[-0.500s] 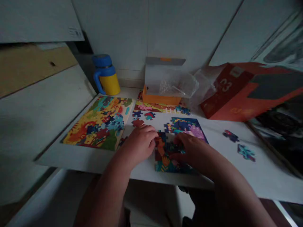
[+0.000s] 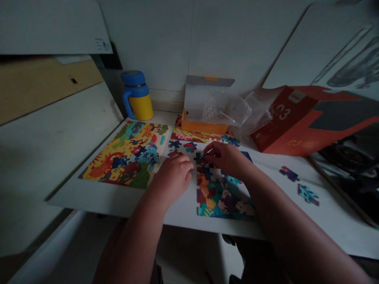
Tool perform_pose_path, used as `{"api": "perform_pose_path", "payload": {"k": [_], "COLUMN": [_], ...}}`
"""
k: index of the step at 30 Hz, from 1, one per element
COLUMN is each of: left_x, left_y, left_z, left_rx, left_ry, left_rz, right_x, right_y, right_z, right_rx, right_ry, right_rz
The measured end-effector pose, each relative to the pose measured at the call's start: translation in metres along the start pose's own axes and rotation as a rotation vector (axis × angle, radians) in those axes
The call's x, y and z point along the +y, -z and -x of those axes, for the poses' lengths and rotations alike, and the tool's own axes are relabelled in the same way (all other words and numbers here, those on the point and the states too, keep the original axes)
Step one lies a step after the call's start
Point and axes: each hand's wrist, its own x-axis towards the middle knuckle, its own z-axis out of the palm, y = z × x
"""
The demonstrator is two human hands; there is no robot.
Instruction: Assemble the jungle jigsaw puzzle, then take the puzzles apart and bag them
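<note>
My right hand (image 2: 226,157) reaches over the upper part of a jigsaw puzzle (image 2: 220,203) with a rabbit and a fox on it. Its thumb and fingers close on a dark puzzle piece (image 2: 200,158) at the puzzle's upper left. The hand and forearm hide much of the puzzle's right side. My left hand (image 2: 175,171) rests on the table left of the puzzle, fingers loosely bent, with no piece visible in it. Just beyond it lie loose puzzle pieces (image 2: 190,147), one partly covered by its fingers.
An assembled yellow jigsaw (image 2: 142,175) lies at left, with a blue and yellow flask (image 2: 141,104) behind. An open box (image 2: 204,126) with clear plastic packaging (image 2: 239,110) stands at the back on another puzzle. An orange-red box (image 2: 284,126) and loose pieces (image 2: 308,194) are at right.
My right hand has moved up and away from the puzzle's middle to its upper left, uncovering the rabbit. My left hand has shifted slightly left, off the puzzle's edge. The view has tilted slightly.
</note>
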Motion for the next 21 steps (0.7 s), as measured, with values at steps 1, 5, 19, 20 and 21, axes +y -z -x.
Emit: {"api": "perform_pose_path", "payload": {"k": [1, 5, 19, 20, 21], "left_x": [0.001, 0.005, 0.007, 0.008, 0.008], "left_y": [-0.001, -0.004, -0.005, -0.005, -0.005], "left_z": [0.001, 0.002, 0.0, 0.0, 0.001], "left_rx": [-0.002, -0.026, -0.063, -0.061, -0.063], "left_ry": [-0.016, -0.071, -0.076, -0.075, -0.075], "left_rz": [0.022, 0.062, 0.034, 0.037, 0.04], "right_x": [0.005, 0.014, 0.017, 0.016, 0.015], "right_y": [-0.004, -0.01, -0.01, -0.01, -0.009], "right_z": [0.0, 0.005, 0.003, 0.003, 0.004], "right_rx": [0.004, 0.021, 0.053, 0.054, 0.057], "right_ry": [0.009, 0.043, 0.141, 0.145, 0.141], "right_rz": [-0.004, -0.001, 0.193, 0.192, 0.188]}}
